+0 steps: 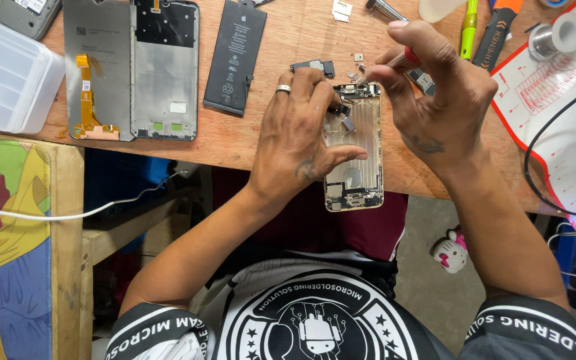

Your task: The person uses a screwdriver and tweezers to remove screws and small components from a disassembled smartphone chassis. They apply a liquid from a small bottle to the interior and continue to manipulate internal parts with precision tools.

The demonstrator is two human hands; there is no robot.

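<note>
An opened gold phone housing point(357, 143) lies on the wooden table's front edge, overhanging it slightly. My left hand point(301, 130), a ring on one finger, rests on the housing's left side, its thumb laid across the frame and its fingertips pinching a small dark part point(343, 110) near the top. My right hand point(435, 93) hovers over the upper right corner, gripping a red-handled screwdriver point(405, 59) whose tip points at the housing's top. Small loose parts point(357, 63) lie just beyond the housing.
A black battery point(236, 57), a dismantled phone frame point(166, 70) and a back panel with an orange flex cable point(95, 80) lie at left. A clear plastic box point(8, 77) sits far left. A white-red mat point(561, 113) with solder spool, cable and tools is at right.
</note>
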